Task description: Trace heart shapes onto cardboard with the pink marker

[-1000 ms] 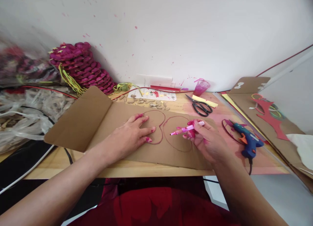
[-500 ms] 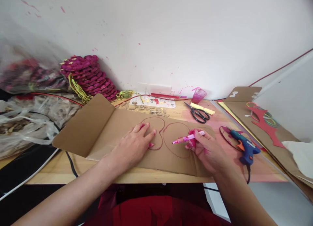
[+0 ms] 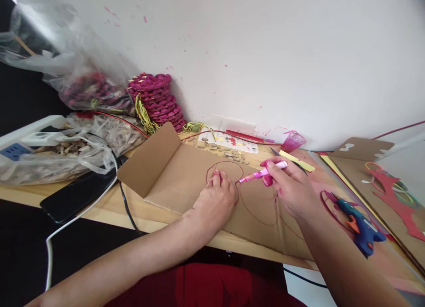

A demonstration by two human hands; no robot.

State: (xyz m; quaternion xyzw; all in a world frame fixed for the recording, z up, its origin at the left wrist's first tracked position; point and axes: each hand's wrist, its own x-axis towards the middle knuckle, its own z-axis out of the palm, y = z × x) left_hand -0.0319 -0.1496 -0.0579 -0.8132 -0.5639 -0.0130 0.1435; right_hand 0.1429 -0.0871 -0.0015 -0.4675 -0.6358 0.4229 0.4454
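A marker pen (image 3: 257, 175), white and stained pink, is gripped in my right hand (image 3: 294, 187), whose fingertips are also pink. Its tip points left, at the outline between two circles drawn on a long piece of cardboard (image 3: 191, 174); whether it touches cannot be told. My left hand (image 3: 215, 205) rests palm down on the cardboard over the left circle, fingers slightly bent and holding nothing. The left flap of the cardboard stands folded up. Scissors (image 3: 299, 166), partly hidden behind my right hand, lie beside a yellow strip (image 3: 297, 161).
A blue glue gun (image 3: 360, 227) lies to the right. Behind the cardboard are peanuts (image 3: 234, 154), a sticker sheet (image 3: 244, 143) and a pink-stained plastic cup (image 3: 292, 141). A stack of magenta strung pieces (image 3: 159, 99), plastic bags (image 3: 99, 136), a black phone (image 3: 78, 194) and a power strip (image 3: 31, 134) occupy the left.
The view has swung left, so everything sits further right. My left hand's fingers have drawn closer together on the left circle. The marker has moved from inside the right circle to its upper left edge.
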